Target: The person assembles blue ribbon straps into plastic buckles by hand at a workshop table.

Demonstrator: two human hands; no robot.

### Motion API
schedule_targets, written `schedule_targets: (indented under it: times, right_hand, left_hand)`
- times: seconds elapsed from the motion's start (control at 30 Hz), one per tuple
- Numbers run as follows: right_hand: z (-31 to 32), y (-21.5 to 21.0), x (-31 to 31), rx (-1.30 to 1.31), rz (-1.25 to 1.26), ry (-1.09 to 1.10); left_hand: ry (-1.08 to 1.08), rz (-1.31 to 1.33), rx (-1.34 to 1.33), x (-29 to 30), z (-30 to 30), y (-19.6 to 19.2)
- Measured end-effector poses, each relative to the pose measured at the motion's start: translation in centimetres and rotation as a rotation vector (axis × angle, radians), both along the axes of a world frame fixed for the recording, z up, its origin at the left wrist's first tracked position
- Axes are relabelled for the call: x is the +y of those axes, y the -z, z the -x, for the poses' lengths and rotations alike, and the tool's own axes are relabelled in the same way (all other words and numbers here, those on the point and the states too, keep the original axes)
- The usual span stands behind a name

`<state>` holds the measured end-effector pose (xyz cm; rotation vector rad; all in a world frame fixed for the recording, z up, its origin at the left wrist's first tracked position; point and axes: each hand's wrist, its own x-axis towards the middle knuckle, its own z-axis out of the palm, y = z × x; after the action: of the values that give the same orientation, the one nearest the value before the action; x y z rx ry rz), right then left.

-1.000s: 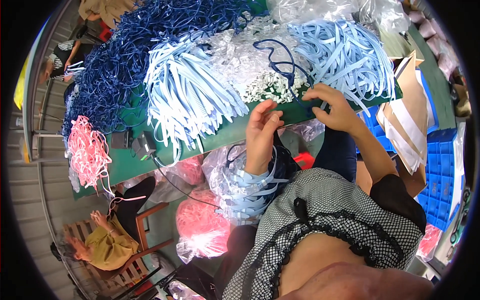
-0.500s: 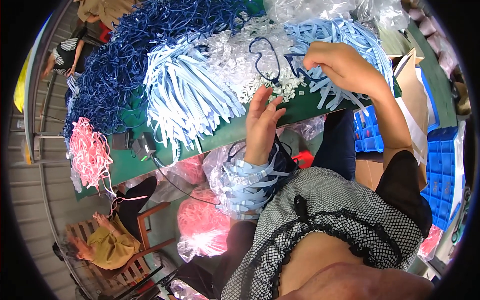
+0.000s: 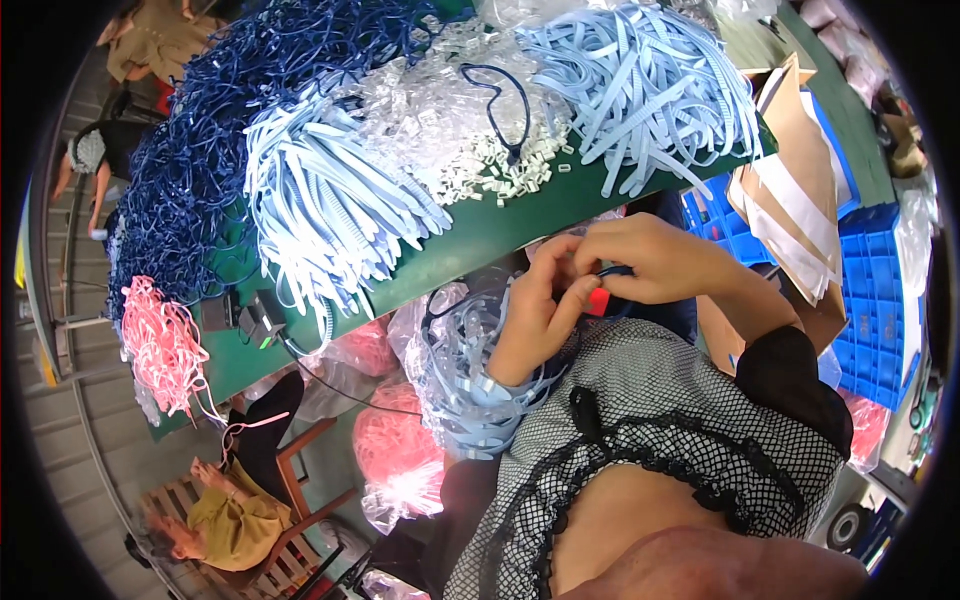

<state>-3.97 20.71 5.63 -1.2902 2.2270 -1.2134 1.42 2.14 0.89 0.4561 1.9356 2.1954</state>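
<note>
In front of my torso, just off the table's near edge, my two hands meet at the fingertips. My right hand is closed in a pinch on a dark blue cord, of which only a short piece shows. My left hand has thumb and fingers drawn together on the same cord; its fingertips are partly hidden. Light blue straps hang around my left forearm. On the table lie small white plastic clips, with a looped dark blue cord among them and clear plastic pieces.
Light blue straps lie in a left pile and a right pile on the green table. Tangled dark blue cords and pink straps are farther left. Blue crates stand right. A seated person is lower left.
My right hand has come down and left from over the table with the dark blue cord. My left hand has lowered, and its spread fingers have closed against the right hand's.
</note>
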Motion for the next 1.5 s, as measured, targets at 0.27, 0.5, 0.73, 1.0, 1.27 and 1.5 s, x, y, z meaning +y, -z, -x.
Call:
schedule_targets:
  times: [0.27,0.5,0.73,1.0,1.27,1.5]
  right_hand:
    - [4.7,2.6,3.7,0.577,-0.147,0.456]
    - [6.0,4.4,4.1,0.866,-0.429,0.401]
    - [5.5,3.8,3.8,0.803,-0.317,0.424]
    - [0.0,4.2,1.6,0.551,0.138,0.499]
    - [-6.5,7.2,-0.6,0.09,0.241,0.235]
    - [-4.0,9.8,1.6,-0.41,0.441,0.719]
  left_hand:
    - [-0.109,0.023,-0.056,-0.9,-1.2,3.1]
    - [-0.096,-0.261,-0.203,-1.1,-1.9,2.7]
    - [-0.069,-0.373,-0.325,-1.5,-1.8,3.8]
    - [0.018,-0.572,-0.568,-0.3,-0.2,5.3]
    - [0.113,-0.679,-0.77,2.3,1.9,7.0]
    - [0.036,-0.553,-0.671,2.1,0.4,6.8]
